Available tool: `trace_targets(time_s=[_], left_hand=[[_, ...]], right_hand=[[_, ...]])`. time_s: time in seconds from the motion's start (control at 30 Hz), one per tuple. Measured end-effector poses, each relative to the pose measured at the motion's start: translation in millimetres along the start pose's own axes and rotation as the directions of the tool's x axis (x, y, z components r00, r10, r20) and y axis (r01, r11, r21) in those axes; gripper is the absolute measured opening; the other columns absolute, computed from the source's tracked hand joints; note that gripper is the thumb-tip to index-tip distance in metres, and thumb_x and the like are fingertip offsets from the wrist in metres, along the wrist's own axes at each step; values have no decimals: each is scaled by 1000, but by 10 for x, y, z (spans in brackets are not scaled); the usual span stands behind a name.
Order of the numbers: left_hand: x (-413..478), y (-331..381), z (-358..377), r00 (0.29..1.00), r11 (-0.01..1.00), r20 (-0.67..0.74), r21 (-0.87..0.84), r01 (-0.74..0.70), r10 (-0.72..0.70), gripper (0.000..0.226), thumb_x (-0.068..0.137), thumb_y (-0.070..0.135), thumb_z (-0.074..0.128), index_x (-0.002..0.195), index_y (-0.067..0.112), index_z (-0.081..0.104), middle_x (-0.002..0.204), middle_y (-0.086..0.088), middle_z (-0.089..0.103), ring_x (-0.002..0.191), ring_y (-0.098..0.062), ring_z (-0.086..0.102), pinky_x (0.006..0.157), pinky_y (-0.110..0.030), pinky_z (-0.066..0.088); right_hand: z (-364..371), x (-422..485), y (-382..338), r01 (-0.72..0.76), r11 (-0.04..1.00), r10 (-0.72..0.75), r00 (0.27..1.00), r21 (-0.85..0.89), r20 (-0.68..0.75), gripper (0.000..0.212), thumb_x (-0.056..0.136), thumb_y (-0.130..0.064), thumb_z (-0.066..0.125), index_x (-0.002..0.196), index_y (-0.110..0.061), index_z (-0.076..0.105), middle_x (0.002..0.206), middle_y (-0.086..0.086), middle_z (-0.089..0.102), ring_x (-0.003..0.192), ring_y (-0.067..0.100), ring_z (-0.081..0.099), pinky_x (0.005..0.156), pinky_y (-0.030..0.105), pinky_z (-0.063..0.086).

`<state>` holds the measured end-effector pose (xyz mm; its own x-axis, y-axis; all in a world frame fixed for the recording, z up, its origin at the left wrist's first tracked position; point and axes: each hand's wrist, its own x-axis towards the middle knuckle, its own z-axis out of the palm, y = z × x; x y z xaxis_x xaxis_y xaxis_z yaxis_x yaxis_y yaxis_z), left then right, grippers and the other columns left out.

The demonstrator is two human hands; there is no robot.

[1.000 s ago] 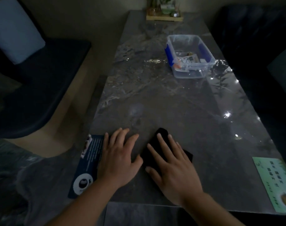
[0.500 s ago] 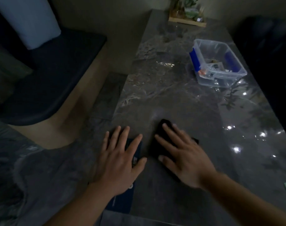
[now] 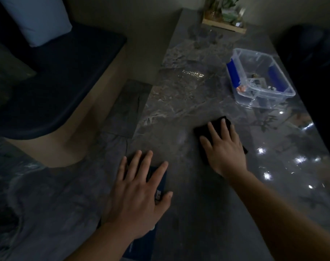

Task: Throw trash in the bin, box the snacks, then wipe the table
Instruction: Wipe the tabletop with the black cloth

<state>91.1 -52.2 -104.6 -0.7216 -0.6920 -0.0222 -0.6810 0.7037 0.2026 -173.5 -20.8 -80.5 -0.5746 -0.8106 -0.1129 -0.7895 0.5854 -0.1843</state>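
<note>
My right hand (image 3: pixel 223 149) lies flat with spread fingers on a black cloth (image 3: pixel 202 131), pressing it onto the dark marble table (image 3: pixel 179 102) near the middle. My left hand (image 3: pixel 137 193) rests flat, fingers apart, on a dark blue card (image 3: pixel 161 178) at the table's near left edge. A clear plastic box (image 3: pixel 280 93) with blue side handles stands farther back on the right; several snack packets lie inside it.
A wooden tray with plants (image 3: pixel 224 28) stands at the table's far end. A dark bench seat (image 3: pixel 53 80) with a pale cushion (image 3: pixel 36 17) runs along the left, with floor between. A dark seat (image 3: pixel 314 59) borders the right side.
My right hand has slid the black cloth forward and to the right, away from the left hand. My left hand stays on the blue card. The view has swung left.
</note>
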Motion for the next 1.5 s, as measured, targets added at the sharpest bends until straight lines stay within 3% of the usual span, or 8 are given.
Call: trace_targets(time_s=[0.27,0.43,0.63,0.8,1.0,1.17,1.4,1.5], left_hand=[[-18,-5,0,1000,1000,-16,-23,4,-4,58,90,66,36,139,35,40,158,-8,34,149,-30,20,118,-57,23],[-18,15,-40,1000,1000,-24,-15,-2,2,58,90,65,35,139,34,40,159,-9,31,150,-31,19,118,-57,21],[-20,29,-43,1000,1000,-20,-14,-11,11,57,90,62,37,139,33,41,157,-10,34,148,-32,21,118,-57,22],[-37,27,-53,999,999,-40,-37,-3,2,58,91,63,37,140,32,42,160,-9,29,151,-29,14,120,-55,18],[-40,25,-30,997,997,-83,-76,1,-8,70,88,62,43,141,16,43,157,-9,35,149,-27,22,119,-54,21],[-41,40,-36,995,992,-96,-125,-6,-6,58,91,51,41,136,16,49,154,-10,39,147,-29,26,119,-54,20],[-26,23,1,989,989,-148,-148,-10,-12,47,96,38,39,133,13,53,150,-14,44,145,-33,30,118,-58,21],[-9,20,-7,991,989,-135,-150,-5,-16,47,96,38,39,133,13,53,150,-15,44,145,-34,30,118,-58,20]], right_hand=[[332,-34,-388,526,849,-528,849,-54,-10,67,96,-74,8,156,-46,13,169,-2,-1,155,24,-6,123,42,0],[62,768,-485,5,1000,-5,1000,-15,1,65,99,-66,15,159,-40,11,170,6,-5,154,34,-8,124,51,2],[333,268,-836,630,774,-631,776,-59,7,63,98,-65,18,155,-38,31,168,4,18,154,31,9,124,45,9],[-80,946,-404,46,998,-47,999,48,13,62,103,-60,22,159,-37,16,170,5,-2,154,33,-5,123,49,3],[224,41,-295,527,846,-529,849,-79,-1,67,99,-68,14,157,-38,23,169,-1,6,155,25,0,123,40,2],[-1,317,2,98,994,-98,995,-49,7,67,101,-62,18,160,-30,16,170,5,-2,154,32,-4,125,47,5],[352,-1341,361,590,798,-594,805,-126,5,62,103,-61,25,159,-34,18,170,1,6,156,27,2,121,49,15],[160,-1040,395,325,941,-328,944,-90,-19,68,101,-65,14,158,-29,24,169,2,7,155,27,0,123,51,17]])
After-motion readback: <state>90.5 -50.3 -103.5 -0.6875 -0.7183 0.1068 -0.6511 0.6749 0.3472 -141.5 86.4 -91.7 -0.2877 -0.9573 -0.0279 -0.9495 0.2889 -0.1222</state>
